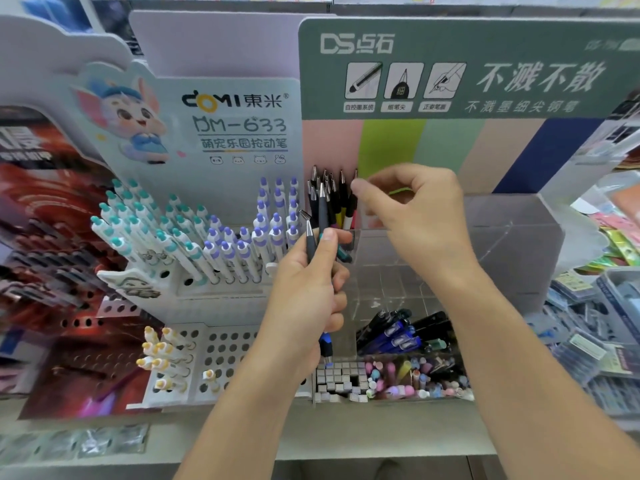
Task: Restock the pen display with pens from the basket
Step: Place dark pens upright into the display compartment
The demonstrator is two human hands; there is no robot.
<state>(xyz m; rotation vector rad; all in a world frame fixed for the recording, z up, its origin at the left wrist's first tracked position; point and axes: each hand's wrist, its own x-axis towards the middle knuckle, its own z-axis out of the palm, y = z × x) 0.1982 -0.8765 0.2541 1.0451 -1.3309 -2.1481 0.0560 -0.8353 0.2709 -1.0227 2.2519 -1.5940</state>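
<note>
The pens we're restocking sit as a small bunch (320, 233) in our left hand (308, 296), fingers curled round the barrels, clip ends up and the long axis near upright, tilted a little to the right; a blue grip end pokes out below the palm. Just beyond and above the bunch stands the target: the clear acrylic display (450, 271), whose back-left compartment already holds upright dark pens (332, 199) w/ silver tips showing. Our right hand (415, 216) is up at those pens, thumb and forefinger drawn together at the top of the rightmost one (whether they actually pinch it or only touch, we can't tell, it's blurred). So the right hand is nearer the slot; the bunch lies below and left of its fingers, close by. Next pen prob. gets passed left to right, kept upright, then dropped straight down. Further out: the white Domi rack (214, 258) w/ teal and purple clickers to the left, blue pens (398, 334) lying in a lower front compartment. No basket in view.
</note>
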